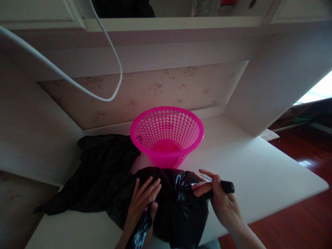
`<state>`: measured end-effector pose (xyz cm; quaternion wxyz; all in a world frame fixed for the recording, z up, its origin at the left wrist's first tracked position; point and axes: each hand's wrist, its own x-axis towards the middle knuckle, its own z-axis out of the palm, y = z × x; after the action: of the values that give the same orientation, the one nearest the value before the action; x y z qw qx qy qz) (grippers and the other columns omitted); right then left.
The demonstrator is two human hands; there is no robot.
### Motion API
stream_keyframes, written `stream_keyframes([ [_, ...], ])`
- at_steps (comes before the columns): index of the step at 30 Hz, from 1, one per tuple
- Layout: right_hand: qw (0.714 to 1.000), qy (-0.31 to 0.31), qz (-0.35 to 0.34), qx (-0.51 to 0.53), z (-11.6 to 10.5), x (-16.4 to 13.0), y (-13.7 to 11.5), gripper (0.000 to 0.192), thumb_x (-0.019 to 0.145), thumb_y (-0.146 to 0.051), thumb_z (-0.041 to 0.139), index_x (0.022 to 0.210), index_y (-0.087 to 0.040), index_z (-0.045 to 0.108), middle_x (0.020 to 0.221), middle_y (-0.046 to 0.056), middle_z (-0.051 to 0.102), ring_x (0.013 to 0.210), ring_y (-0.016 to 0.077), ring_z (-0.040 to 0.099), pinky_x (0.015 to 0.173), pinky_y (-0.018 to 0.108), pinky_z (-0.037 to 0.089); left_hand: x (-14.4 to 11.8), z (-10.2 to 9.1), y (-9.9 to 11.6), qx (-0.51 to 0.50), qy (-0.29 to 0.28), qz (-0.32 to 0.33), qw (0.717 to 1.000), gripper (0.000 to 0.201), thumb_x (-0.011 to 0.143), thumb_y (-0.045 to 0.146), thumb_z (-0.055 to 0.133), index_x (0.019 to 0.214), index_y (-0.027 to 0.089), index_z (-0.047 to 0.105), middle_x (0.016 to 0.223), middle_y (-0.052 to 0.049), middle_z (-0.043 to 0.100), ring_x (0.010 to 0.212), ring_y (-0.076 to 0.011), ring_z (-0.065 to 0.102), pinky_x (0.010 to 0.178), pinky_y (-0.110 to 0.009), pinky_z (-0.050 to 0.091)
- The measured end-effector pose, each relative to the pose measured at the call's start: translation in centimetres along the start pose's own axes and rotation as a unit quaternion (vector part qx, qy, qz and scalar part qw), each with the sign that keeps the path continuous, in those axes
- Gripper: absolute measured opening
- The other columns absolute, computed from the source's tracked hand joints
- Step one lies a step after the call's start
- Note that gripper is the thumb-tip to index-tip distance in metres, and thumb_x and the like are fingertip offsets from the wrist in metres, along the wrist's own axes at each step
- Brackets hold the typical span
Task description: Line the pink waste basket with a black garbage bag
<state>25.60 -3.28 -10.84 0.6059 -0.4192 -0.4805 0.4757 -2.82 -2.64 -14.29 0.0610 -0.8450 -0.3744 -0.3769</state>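
Note:
A full, shiny black plastic bag [178, 211] stands at the near edge of the white surface, gathered into folds at its top. My left hand [144, 199] rests on its left side with the fingers stretched and spread. One black handle strip of the bag [141, 228] passes through the crook of that thumb and down over the wrist. At the bag's upper right, my right hand [220, 200] has its fingers bent around the other handle [227, 187], whose end sticks out past the knuckles. What the bag contains is hidden.
A pink perforated plastic basket [167, 152] stands just behind the bag. Black cloth-like material [103, 173] lies to the left. A white cable [77, 86] hangs at upper left. Side walls flank the white surface [233, 155], with a shelf [171, 26] above and red flooring [293, 221] at right.

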Motion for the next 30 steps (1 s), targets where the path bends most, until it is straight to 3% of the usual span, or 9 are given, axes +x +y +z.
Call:
stream_keyframes([
  [2,1.000,0.017,-0.004,-0.008,-0.4,0.1,0.2,0.058,0.111,-0.051,0.032,0.095,-0.021,0.078,0.073,0.006,0.077,0.092,0.0214,0.077,0.122,0.051,0.044,0.3,-0.1,0.7,-0.011,-0.002,-0.043,0.999,0.047,0.112,0.044,0.033,0.134,0.022,0.068,0.132,-0.004,0.076,0.138,-0.0174,0.060,0.132,-0.041,0.019],
  [6,0.998,-0.040,-0.025,-0.043,-1.4,0.0,0.3,0.056,0.107,-0.062,0.033,0.145,-0.030,0.059,0.112,0.010,0.080,0.127,0.0281,0.068,0.124,0.060,0.038,0.9,-0.5,2.3,-0.052,0.061,-0.137,0.987,0.038,0.111,0.043,0.040,0.122,0.028,0.073,0.117,0.003,0.081,0.117,-0.0109,0.073,0.119,-0.025,0.042],
  [9,0.973,-0.166,-0.021,-0.157,-2.4,-0.3,0.4,0.092,0.087,-0.085,0.051,0.163,-0.036,0.037,0.162,0.014,0.049,0.157,0.0422,0.031,0.125,0.075,0.019,1.0,-0.5,2.3,-0.060,0.098,-0.168,0.979,0.041,0.111,0.047,0.040,0.116,0.029,0.076,0.108,0.002,0.083,0.107,-0.0118,0.076,0.109,-0.023,0.052],
  [12,0.919,-0.257,-0.036,-0.296,-2.4,-0.5,0.6,0.131,0.064,-0.094,0.065,0.169,-0.029,0.023,0.175,0.018,0.018,0.159,0.0520,0.009,0.122,0.080,0.010,1.2,-0.4,1.9,-0.073,0.114,-0.111,0.985,0.045,0.110,0.050,0.039,0.107,0.027,0.077,0.098,0.001,0.084,0.093,-0.0139,0.080,0.102,-0.025,0.058],
  [14,0.883,-0.295,-0.083,-0.356,-1.7,-0.5,0.3,0.139,0.061,-0.091,0.072,0.170,-0.027,0.015,0.175,0.020,0.014,0.158,0.0534,0.011,0.121,0.081,0.012,1.6,-0.6,2.1,-0.072,0.114,-0.109,0.985,0.047,0.110,0.051,0.039,0.101,0.026,0.079,0.093,-0.001,0.084,0.087,-0.0157,0.081,0.096,-0.026,0.062],
  [18,0.836,-0.319,-0.180,-0.409,0.6,-0.2,-1.8,0.122,0.074,-0.073,0.081,0.170,-0.031,0.017,0.172,0.016,0.029,0.159,0.0463,0.023,0.124,0.077,0.012,2.5,-1.3,3.0,-0.118,0.087,-0.137,0.980,0.048,0.108,0.053,0.041,0.096,0.026,0.079,0.090,-0.002,0.084,0.085,-0.0177,0.081,0.092,-0.029,0.065],
  [21,0.839,-0.323,-0.207,-0.386,1.9,0.6,-3.3,0.094,0.084,-0.064,0.077,0.163,-0.032,0.036,0.161,0.012,0.051,0.154,0.0363,0.041,0.130,0.066,0.017,3.0,-1.6,3.3,-0.152,0.068,-0.118,0.979,0.043,0.109,0.051,0.042,0.100,0.026,0.076,0.091,-0.001,0.083,0.087,-0.0170,0.081,0.091,-0.026,0.064],
  [25,0.859,-0.353,-0.191,-0.318,2.5,2.0,-4.2,0.038,0.103,-0.047,0.051,0.131,-0.028,0.068,0.124,0.009,0.076,0.124,0.0262,0.067,0.121,0.048,0.043,3.6,-1.6,3.5,-0.152,0.056,-0.053,0.985,0.031,0.109,0.044,0.046,0.110,0.026,0.071,0.097,0.000,0.083,0.091,-0.0144,0.080,0.103,-0.025,0.058],
  [30,0.889,-0.324,-0.185,-0.265,-0.3,3.3,-6.4,0.049,0.105,-0.059,0.040,0.112,-0.024,0.074,0.101,0.011,0.077,0.097,0.0251,0.071,0.095,0.040,0.058,4.0,-1.3,3.5,-0.093,0.024,-0.004,0.995,0.037,0.105,0.050,0.054,0.129,0.023,0.064,0.115,-0.006,0.082,0.112,-0.0201,0.076,0.108,-0.034,0.057],
])
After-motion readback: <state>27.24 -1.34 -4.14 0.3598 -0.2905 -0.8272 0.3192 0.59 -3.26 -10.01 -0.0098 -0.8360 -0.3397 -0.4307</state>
